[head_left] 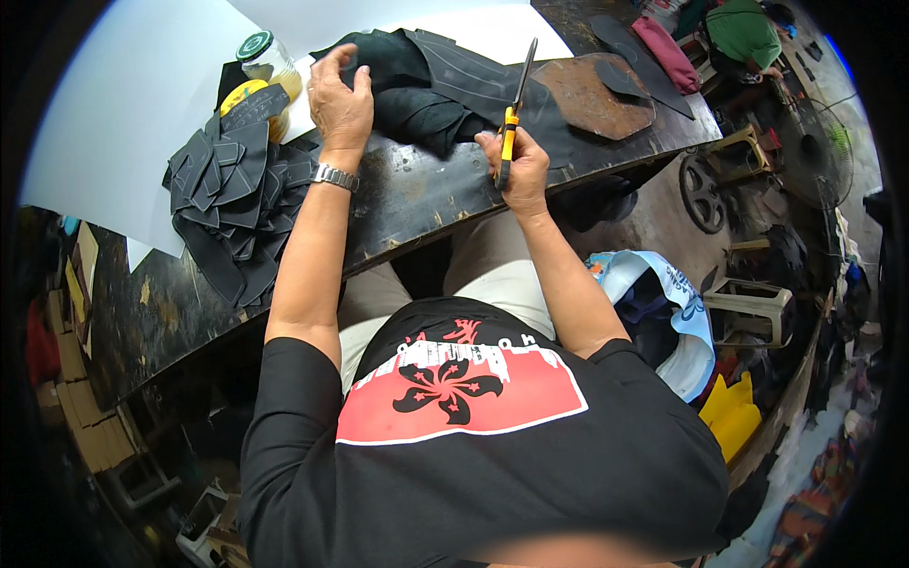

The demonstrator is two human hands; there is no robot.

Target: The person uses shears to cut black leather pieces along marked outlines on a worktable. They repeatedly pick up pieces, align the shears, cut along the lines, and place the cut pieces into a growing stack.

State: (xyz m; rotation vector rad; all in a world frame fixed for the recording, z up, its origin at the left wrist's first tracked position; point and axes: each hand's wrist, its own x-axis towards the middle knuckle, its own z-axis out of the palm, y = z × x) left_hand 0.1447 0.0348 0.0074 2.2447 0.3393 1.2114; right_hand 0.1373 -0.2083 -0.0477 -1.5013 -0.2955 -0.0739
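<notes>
In my right hand (526,178) is a pair of scissors (509,128) with yellow and black handles, its narrow blades pointing up and away from me. My left hand (339,112), with a metal watch on the wrist, is raised with its fingers apart and nothing in it. It is beside a heap of black leather-like material (386,71), which has pale outlines marked on a flat part (464,71). Left of this hand lies a pile of cut black pieces (222,175). Whether the left fingers touch the material, I cannot tell.
A glass jar (281,71) with a green lid stands behind the pile, near a yellow round object (244,95). A brown board (597,112) lies to the right on the worn dark table (402,204). Beyond are a pink pouch (666,55), a fan (816,156) and another person (743,36).
</notes>
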